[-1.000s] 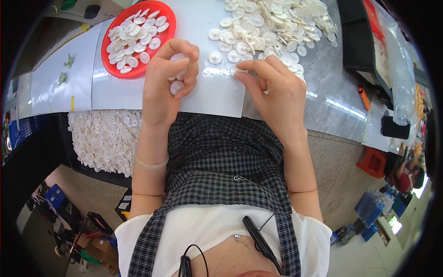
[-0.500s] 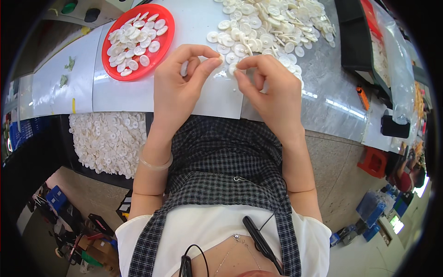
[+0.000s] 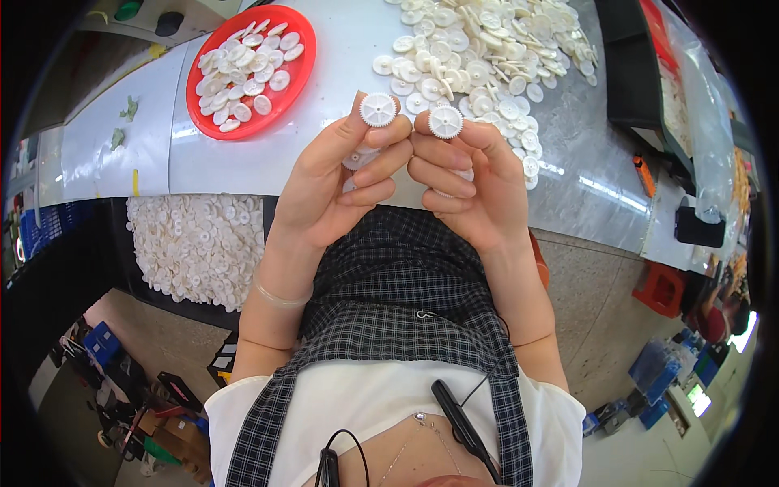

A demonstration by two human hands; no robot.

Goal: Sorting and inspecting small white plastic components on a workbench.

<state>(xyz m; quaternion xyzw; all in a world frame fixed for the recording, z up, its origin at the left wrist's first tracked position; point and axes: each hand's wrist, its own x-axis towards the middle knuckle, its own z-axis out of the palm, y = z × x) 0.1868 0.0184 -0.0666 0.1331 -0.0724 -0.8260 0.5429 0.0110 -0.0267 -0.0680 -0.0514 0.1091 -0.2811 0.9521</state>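
Here we held two small white gears up side by side above the near table edge, the left hand (image 3: 337, 183) pinched on the left gear (image 3: 378, 109) and the right hand (image 3: 466, 178) pinched on the right gear (image 3: 445, 122), hands touching. To check them well, we judged it best to keep the toothed faces turned toward us, gripped lightly at the rims, with the loose gear pile (image 3: 487, 40) far right and the red tray (image 3: 297, 77) far left

One view only, taken from the person's head and looking steeply down over chest and forearms. It sits close above the hands, with the table (image 3: 243, 162) edge across the upper part and the floor (image 3: 617, 325) below. Fisheye lens: straight edges bend near the dark round rim.
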